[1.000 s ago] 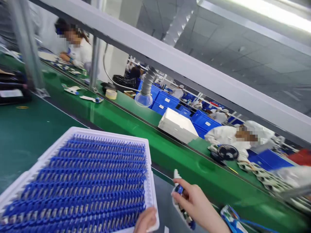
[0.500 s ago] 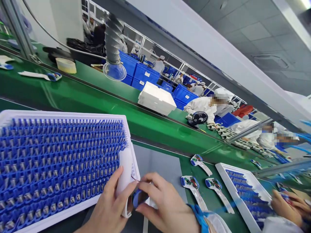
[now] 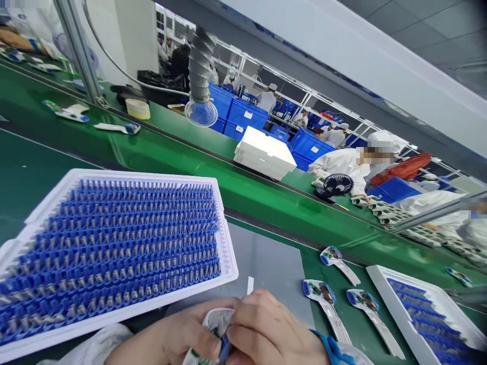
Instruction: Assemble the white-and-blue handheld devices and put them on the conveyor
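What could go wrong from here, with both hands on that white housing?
The left hand and right hand cover much of the white housing, so a misaligned part might go unnoticed. The left sleeve lies close to the near edge of the tray of blue parts and could nudge it. The blue wristband sits near an open housing with exposed circuitry, which it might knock.
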`<move>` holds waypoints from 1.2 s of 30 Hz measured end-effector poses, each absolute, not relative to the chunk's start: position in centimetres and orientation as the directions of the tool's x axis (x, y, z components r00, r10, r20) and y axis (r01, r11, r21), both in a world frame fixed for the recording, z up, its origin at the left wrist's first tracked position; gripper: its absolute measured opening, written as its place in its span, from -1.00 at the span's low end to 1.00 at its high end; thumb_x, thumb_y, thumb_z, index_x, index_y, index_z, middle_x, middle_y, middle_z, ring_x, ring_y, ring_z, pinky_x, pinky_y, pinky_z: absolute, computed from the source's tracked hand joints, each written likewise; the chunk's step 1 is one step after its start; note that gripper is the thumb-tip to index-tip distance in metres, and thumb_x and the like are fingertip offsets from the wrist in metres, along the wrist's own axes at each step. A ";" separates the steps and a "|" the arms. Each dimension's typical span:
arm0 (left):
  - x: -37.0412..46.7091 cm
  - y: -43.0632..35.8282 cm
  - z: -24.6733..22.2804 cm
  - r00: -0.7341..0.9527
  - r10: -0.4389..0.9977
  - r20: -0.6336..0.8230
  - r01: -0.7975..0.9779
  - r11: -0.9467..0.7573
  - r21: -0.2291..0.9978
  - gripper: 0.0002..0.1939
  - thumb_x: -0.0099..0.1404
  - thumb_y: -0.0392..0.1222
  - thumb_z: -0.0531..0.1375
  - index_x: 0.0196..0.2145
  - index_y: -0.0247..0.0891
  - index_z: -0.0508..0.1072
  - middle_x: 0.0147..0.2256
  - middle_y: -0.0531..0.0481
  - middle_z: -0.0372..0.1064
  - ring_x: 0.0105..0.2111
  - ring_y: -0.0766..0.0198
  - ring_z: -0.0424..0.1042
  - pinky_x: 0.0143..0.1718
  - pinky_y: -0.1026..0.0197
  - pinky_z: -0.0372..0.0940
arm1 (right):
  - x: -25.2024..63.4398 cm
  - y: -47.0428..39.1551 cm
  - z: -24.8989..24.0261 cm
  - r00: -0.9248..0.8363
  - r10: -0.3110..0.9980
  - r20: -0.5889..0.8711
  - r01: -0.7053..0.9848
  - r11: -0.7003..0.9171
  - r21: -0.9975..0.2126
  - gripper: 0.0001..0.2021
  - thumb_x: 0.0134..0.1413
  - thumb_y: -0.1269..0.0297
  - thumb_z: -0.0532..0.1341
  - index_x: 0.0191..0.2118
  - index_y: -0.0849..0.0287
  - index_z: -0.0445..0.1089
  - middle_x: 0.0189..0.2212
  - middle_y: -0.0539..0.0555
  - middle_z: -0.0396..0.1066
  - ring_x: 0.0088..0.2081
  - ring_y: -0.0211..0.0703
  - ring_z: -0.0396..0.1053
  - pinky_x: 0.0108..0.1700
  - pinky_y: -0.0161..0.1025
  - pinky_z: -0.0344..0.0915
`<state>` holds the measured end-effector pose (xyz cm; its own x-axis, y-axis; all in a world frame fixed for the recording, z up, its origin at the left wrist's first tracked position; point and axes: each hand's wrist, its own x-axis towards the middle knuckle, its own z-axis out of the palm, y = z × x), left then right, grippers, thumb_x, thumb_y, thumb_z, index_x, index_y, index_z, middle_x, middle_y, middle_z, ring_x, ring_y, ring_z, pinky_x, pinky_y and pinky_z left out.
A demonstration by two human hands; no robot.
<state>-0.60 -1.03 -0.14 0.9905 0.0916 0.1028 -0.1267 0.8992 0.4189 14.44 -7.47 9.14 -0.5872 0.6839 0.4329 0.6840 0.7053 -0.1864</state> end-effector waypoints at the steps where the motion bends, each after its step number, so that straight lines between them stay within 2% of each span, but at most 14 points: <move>1: -0.5 -1.1 -0.4 0.989 0.114 0.098 -0.145 0.899 0.413 -0.44 -0.15 -0.05 0.42 -0.19 -0.29 0.38 -0.49 0.15 0.38 -0.47 0.47 0.42 -0.52 0.59 0.17 | 14.5 -7.4 9.0 -0.587 0.661 0.467 0.686 0.713 -0.145 -0.83 0.27 0.34 0.08 -0.16 0.34 0.34 -0.32 0.13 0.44 -0.22 -0.16 0.36 -0.14 -0.23 0.35; 4: -0.3 -1.2 -1.2 0.973 0.213 0.088 -0.231 0.899 0.372 -0.43 -0.08 0.01 0.40 -0.17 -0.32 0.34 -0.49 0.07 0.41 -0.41 0.34 0.49 -0.56 0.58 0.22 | 15.0 -7.1 8.5 -0.599 0.619 0.508 0.696 0.716 -0.054 -0.85 0.25 0.40 0.10 -0.17 0.33 0.38 -0.34 0.11 0.47 -0.24 -0.17 0.39 -0.23 -0.25 0.37; 7: -0.2 -1.3 -1.3 0.962 0.269 0.058 -0.271 0.889 0.369 -0.40 -0.06 0.03 0.39 -0.16 -0.37 0.33 -0.50 -0.05 0.42 -0.44 0.28 0.49 -0.56 0.49 0.32 | 15.3 -7.1 8.2 -0.583 0.639 0.501 0.708 0.703 -0.072 -0.84 0.25 0.41 0.08 -0.17 0.33 0.39 -0.33 0.14 0.48 -0.23 -0.17 0.40 -0.23 -0.27 0.39; 16: 0.0 -1.2 -1.1 0.947 0.319 -0.024 -0.284 0.872 0.398 -0.36 -0.12 0.08 0.40 -0.17 -0.33 0.33 -0.51 -0.03 0.39 -0.46 0.30 0.48 -0.58 0.46 0.33 | 15.4 -7.2 7.5 -0.543 0.682 0.491 0.756 0.651 -0.068 -0.81 0.26 0.39 0.08 -0.13 0.33 0.40 -0.25 0.20 0.50 -0.16 -0.12 0.44 -0.15 -0.25 0.42; 20: 0.0 -1.1 -0.8 0.943 0.329 -0.043 -0.287 0.875 0.389 -0.37 -0.14 0.07 0.41 -0.19 -0.33 0.34 -0.50 -0.01 0.39 -0.47 0.32 0.47 -0.59 0.46 0.33 | 15.7 -7.3 7.3 -0.539 0.670 0.511 0.745 0.662 -0.083 -0.84 0.25 0.42 0.09 -0.16 0.30 0.41 -0.31 0.17 0.51 -0.21 -0.15 0.46 -0.20 -0.28 0.44; 22: 0.0 -1.1 -0.7 0.945 0.323 -0.049 -0.281 0.881 0.381 -0.36 -0.16 0.06 0.42 -0.19 -0.34 0.34 -0.50 -0.02 0.40 -0.48 0.32 0.47 -0.60 0.46 0.33 | 15.8 -7.4 7.4 -0.514 0.691 0.508 0.740 0.657 -0.144 -0.88 0.22 0.43 0.13 -0.19 0.27 0.40 -0.33 0.16 0.51 -0.24 -0.16 0.46 -0.21 -0.29 0.44; 25: 0.0 -1.2 -0.7 0.954 0.296 -0.048 -0.257 0.889 0.379 -0.33 -0.18 0.05 0.44 -0.18 -0.36 0.34 -0.49 -0.03 0.42 -0.50 0.31 0.46 -0.59 0.43 0.33 | 15.9 -7.1 7.7 -0.451 0.747 0.488 0.692 0.638 -0.336 -0.91 0.20 0.42 0.15 -0.19 0.20 0.35 -0.36 0.13 0.49 -0.27 -0.18 0.45 -0.23 -0.27 0.44; 29: 0.1 -1.3 -0.7 0.962 0.271 -0.024 -0.241 0.889 0.389 -0.35 -0.19 0.03 0.44 -0.22 -0.38 0.35 -0.51 -0.02 0.40 -0.57 0.33 0.44 -0.62 0.44 0.30 | 15.9 -6.3 8.0 -0.369 0.787 0.495 0.569 0.612 -0.549 -0.83 0.16 0.52 0.12 -0.16 0.15 0.29 -0.39 0.09 0.45 -0.35 -0.21 0.42 -0.31 -0.25 0.42; 32: 0.1 -1.3 -0.7 0.967 0.254 -0.022 -0.224 0.889 0.400 -0.39 -0.19 0.03 0.45 -0.26 -0.35 0.36 -0.52 0.02 0.38 -0.56 0.34 0.44 -0.62 0.44 0.31 | 15.8 -5.7 7.8 -0.352 0.817 0.456 0.526 0.576 -0.626 -0.78 0.10 0.56 0.15 -0.16 0.15 0.28 -0.41 0.05 0.41 -0.39 -0.22 0.39 -0.32 -0.25 0.39; 36: 0.1 -1.2 -0.7 0.970 0.239 -0.043 -0.202 0.892 0.405 -0.40 -0.21 0.02 0.45 -0.28 -0.34 0.36 -0.54 0.03 0.37 -0.51 0.31 0.45 -0.60 0.43 0.33 | 15.9 -5.6 7.6 -0.383 0.839 0.386 0.530 0.542 -0.652 -0.77 0.09 0.58 0.15 -0.17 0.14 0.25 -0.40 0.02 0.39 -0.37 -0.24 0.35 -0.32 -0.28 0.35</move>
<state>0.11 -1.24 -0.74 0.9700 0.2393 -0.0426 -0.2022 0.8916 0.4052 15.93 -5.63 7.65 -0.3829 0.8393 0.3859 0.5300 0.5417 -0.6524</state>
